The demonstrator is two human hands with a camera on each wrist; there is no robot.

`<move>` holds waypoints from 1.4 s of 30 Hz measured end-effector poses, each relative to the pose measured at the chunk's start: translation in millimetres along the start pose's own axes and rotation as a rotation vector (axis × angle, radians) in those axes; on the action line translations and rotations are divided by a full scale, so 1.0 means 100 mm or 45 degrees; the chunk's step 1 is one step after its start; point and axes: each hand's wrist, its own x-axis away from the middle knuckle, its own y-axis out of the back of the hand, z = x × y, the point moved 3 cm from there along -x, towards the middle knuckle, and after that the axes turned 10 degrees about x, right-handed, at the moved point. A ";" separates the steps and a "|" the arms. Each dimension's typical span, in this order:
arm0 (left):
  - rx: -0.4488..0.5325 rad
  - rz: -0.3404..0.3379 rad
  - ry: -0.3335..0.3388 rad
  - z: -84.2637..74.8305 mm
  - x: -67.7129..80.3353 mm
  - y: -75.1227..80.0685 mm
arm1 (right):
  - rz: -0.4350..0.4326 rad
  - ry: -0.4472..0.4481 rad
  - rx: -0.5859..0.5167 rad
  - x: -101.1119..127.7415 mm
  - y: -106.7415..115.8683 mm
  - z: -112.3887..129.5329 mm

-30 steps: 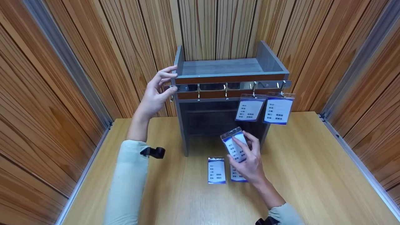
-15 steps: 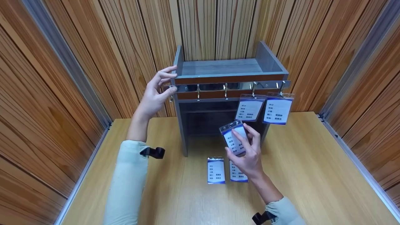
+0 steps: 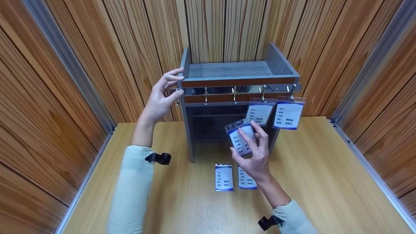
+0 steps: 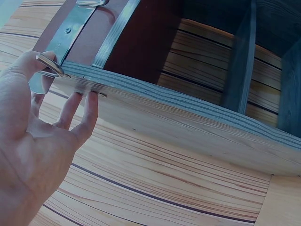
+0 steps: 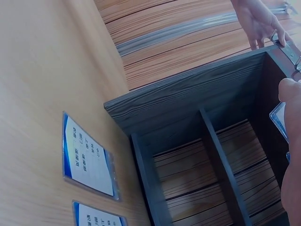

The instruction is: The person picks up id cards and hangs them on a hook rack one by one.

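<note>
My right hand [image 3: 256, 159] holds a badge holder [image 3: 241, 138], a clear sleeve with a blue-edged white card, before the grey shelf unit [image 3: 191, 136]. Its thumb and fingers grip the sides, the slotted end upward. In the right wrist view the hand [image 5: 292, 141] hides most of this badge [image 5: 280, 117]. My left hand [image 3: 161, 97] is at the unit's left end. In the left wrist view its thumb and a finger pinch the end of the metal hook rail [image 4: 70, 33], while other fingers touch the side panel. Two badge holders hang from the rail's right hooks [image 3: 260, 112].
Two more badge holders lie on the wooden table [image 3: 182, 201], a left one [image 3: 224, 178] and a right one [image 3: 247, 178]. Hooks [image 3: 234, 95] without badges line the left and middle of the rail. Wood-plank walls [image 3: 139, 48] stand behind and at both sides.
My right hand has raised the badge holder from above the table badges toward the rail, moving slightly left. It now overlaps a hanging badge in the head view. My left hand stays in place.
</note>
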 end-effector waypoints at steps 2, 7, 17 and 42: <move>0.009 -0.001 0.000 0.00 0.00 0.00 | -0.010 0.027 0.008 -0.02 0.00 0.01; 0.021 0.001 0.005 -0.01 0.01 -0.01 | -0.059 0.105 0.016 -0.07 -0.01 0.01; 0.016 0.004 -0.003 0.00 0.00 0.00 | -0.076 0.126 -0.021 -0.23 -0.01 0.06; 0.013 -0.006 -0.011 -0.01 0.00 -0.01 | -0.076 0.066 -0.058 -0.60 -0.03 0.26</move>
